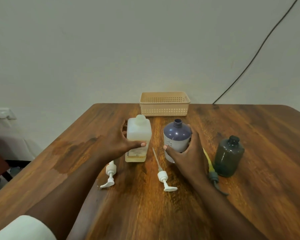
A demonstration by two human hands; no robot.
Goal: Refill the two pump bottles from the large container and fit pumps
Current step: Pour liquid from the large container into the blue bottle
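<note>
A translucent square container (pixel 139 134) with a little yellow liquid at its bottom stands uncapped on the wooden table (pixel 249 135). My left hand (pixel 119 143) grips its left side. My right hand (pixel 189 153) wraps around a round purple bottle (pixel 177 134) with an open neck. A dark grey bottle (pixel 229 156) stands open to the right. Two white pumps lie flat: one (pixel 109 174) beside my left forearm, another (pixel 162 174) with its long tube between the bottles. A grey pump (pixel 213 177) with a yellowish tube lies beside the grey bottle.
A beige perforated basket (pixel 164 103) stands at the table's far edge against the wall. A black cable (pixel 260 47) runs down the wall at the right. A darker wet-looking patch (pixel 68 153) marks the table's left side.
</note>
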